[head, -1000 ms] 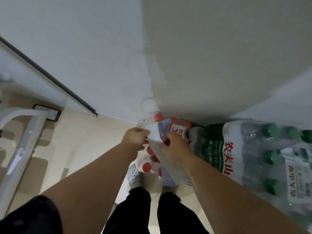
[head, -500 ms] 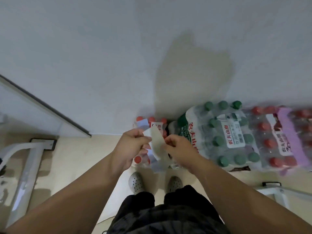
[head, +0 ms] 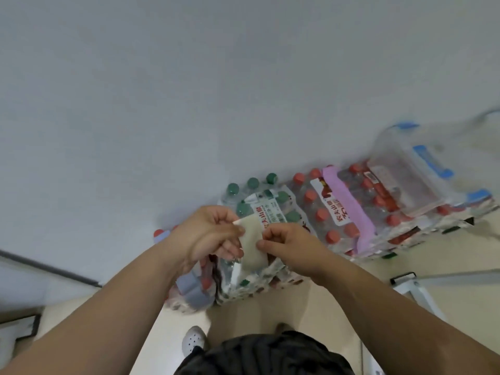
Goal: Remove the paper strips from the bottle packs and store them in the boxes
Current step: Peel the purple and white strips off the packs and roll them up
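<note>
While both hands meet at centre, the left hand pinches the pale paper strip at its top end and the right hand pinches its right edge. The green-capped pack lies at twelve o'clock of them. At two o'clock the clear box overlaps the red-capped pack.

The beige floor carries a row of shrink-wrapped bottle packs set against the wall: a red-capped pack on the left, a green-capped pack touching it, then a second red-capped pack bearing a purple strip. A white perforated shoe stands near the packs. A white frame leg meets the floor on the right.
</note>
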